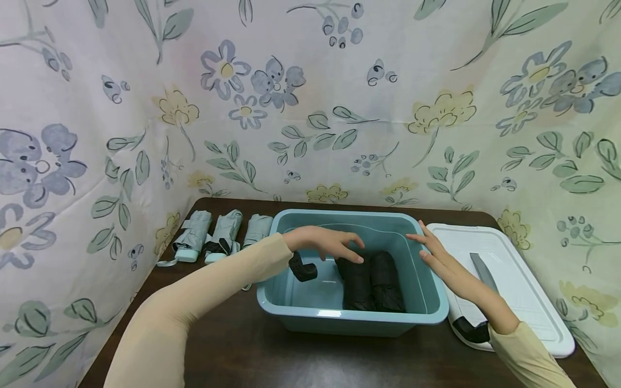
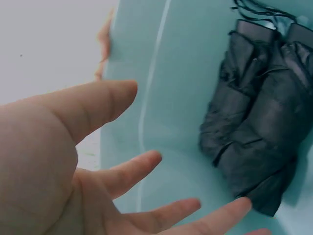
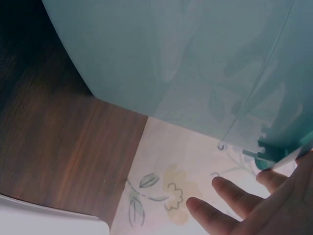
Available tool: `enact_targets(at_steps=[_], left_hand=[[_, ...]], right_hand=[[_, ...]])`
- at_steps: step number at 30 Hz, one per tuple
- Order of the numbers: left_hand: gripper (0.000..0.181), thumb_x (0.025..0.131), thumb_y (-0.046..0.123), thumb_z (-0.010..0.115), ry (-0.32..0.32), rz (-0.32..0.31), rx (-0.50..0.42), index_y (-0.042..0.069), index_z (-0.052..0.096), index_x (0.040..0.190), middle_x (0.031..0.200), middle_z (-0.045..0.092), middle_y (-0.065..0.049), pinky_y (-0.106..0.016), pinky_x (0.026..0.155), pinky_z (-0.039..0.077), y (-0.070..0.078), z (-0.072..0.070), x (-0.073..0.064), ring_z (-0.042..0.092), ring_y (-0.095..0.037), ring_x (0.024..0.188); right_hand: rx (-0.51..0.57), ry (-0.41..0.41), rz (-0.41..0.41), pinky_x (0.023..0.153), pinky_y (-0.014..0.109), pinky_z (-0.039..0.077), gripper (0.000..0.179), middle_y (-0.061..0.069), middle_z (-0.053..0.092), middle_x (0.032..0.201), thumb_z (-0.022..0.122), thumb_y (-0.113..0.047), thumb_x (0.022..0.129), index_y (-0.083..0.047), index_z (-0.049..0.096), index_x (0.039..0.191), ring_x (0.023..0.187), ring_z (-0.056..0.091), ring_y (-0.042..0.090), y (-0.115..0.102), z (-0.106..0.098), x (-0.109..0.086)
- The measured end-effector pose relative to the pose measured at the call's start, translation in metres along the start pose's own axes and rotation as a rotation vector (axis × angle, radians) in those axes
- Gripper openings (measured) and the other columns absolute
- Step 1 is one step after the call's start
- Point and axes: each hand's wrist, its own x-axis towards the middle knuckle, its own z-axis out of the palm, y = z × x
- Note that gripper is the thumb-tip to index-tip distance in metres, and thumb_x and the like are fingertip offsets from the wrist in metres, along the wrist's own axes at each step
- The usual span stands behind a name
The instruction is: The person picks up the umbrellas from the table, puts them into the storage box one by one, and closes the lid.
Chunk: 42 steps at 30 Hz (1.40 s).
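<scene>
Inside the blue plastic bin (image 1: 359,319), two black folded umbrellas (image 1: 356,285) lie side by side toward the right; the left wrist view shows their handles and cords. My left hand (image 1: 327,241) hovers over the bin with fingers spread, holding nothing. In the left wrist view its palm (image 2: 34,161) is seen beside the black umbrellas (image 2: 259,112), one fingertip overlapping them in the picture; contact cannot be told. My right hand (image 1: 443,264) is at the bin's right rim, fingers extended. Its fingers (image 3: 234,196) appear beside the bin's outer wall (image 3: 161,58) in the right wrist view.
Three pale grey-green folded umbrellas (image 1: 194,234) lie in a row left of the bin, the third partly hidden. A white lid (image 1: 524,291) lies flat to the right. Everything stands on a dark wooden table (image 1: 291,361), with floral cloth (image 1: 310,134) behind.
</scene>
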Motion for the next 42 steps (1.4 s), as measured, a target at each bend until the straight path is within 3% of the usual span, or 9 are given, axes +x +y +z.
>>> enact_targets(at_steps=[2,10,18,25,33,39,42], left_hand=[[0.051,0.094,0.041,0.051,-0.005,0.020,0.010,0.027,0.034,0.140,0.150,0.023,-0.012,-0.052,0.093,0.043,-0.002,-0.003,-0.005,0.043,-0.036,0.125],[0.045,0.095,0.040,0.049,0.019,0.130,0.054,0.028,0.038,0.137,0.139,0.042,-0.005,-0.034,0.087,0.046,-0.007,-0.010,-0.026,0.056,-0.012,0.107],[0.042,0.097,0.032,0.049,0.119,0.254,-0.031,0.021,0.040,0.137,0.136,0.045,-0.004,-0.032,0.087,0.048,-0.014,-0.014,-0.046,0.059,-0.015,0.104],[0.038,0.097,0.029,0.049,0.260,0.337,-0.144,0.021,0.045,0.134,0.132,0.049,-0.003,-0.036,0.092,0.047,-0.026,-0.018,-0.064,0.060,-0.020,0.107],[0.036,0.098,0.019,0.048,0.417,0.506,-0.230,0.011,0.046,0.133,0.130,0.051,-0.013,-0.041,0.091,0.048,-0.045,-0.020,-0.081,0.061,-0.030,0.106],[0.033,0.097,0.022,0.049,0.597,0.530,-0.285,0.014,0.050,0.129,0.126,0.054,-0.010,-0.047,0.092,0.046,-0.057,-0.023,-0.093,0.063,-0.024,0.103],[0.032,0.097,0.021,0.050,0.695,0.536,-0.302,0.012,0.051,0.128,0.123,0.056,-0.011,-0.044,0.091,0.047,-0.065,-0.023,-0.098,0.063,-0.023,0.102]], right_hand=[[0.001,0.001,-0.003,0.088,0.079,0.008,0.046,0.004,-0.009,0.156,0.034,-0.023,0.100,-0.019,0.028,0.146,0.140,-0.009,0.038,0.000,0.000,0.000],[0.005,0.002,-0.002,0.088,0.079,0.007,0.045,0.002,-0.010,0.156,0.033,-0.023,0.101,-0.019,0.028,0.145,0.140,-0.010,0.038,0.002,0.001,0.000],[0.014,0.002,-0.013,0.088,0.079,0.007,0.045,0.004,-0.010,0.156,0.034,-0.021,0.100,-0.017,0.028,0.145,0.140,-0.009,0.040,0.000,0.001,-0.002],[0.017,0.005,-0.015,0.088,0.079,0.007,0.045,0.003,-0.009,0.156,0.034,-0.021,0.100,-0.018,0.028,0.145,0.140,-0.010,0.039,-0.001,0.000,-0.002],[0.018,0.006,-0.008,0.088,0.079,0.008,0.046,0.003,-0.009,0.156,0.034,-0.021,0.100,-0.017,0.028,0.145,0.140,-0.008,0.040,0.002,0.001,-0.002],[0.025,0.004,-0.009,0.088,0.079,0.008,0.046,0.000,-0.010,0.156,0.034,-0.021,0.100,-0.017,0.028,0.146,0.140,-0.008,0.041,0.002,0.000,-0.002],[0.029,0.005,-0.008,0.088,0.079,0.008,0.046,-0.001,-0.010,0.156,0.034,-0.021,0.100,-0.017,0.028,0.146,0.140,-0.009,0.040,0.003,0.001,-0.002]])
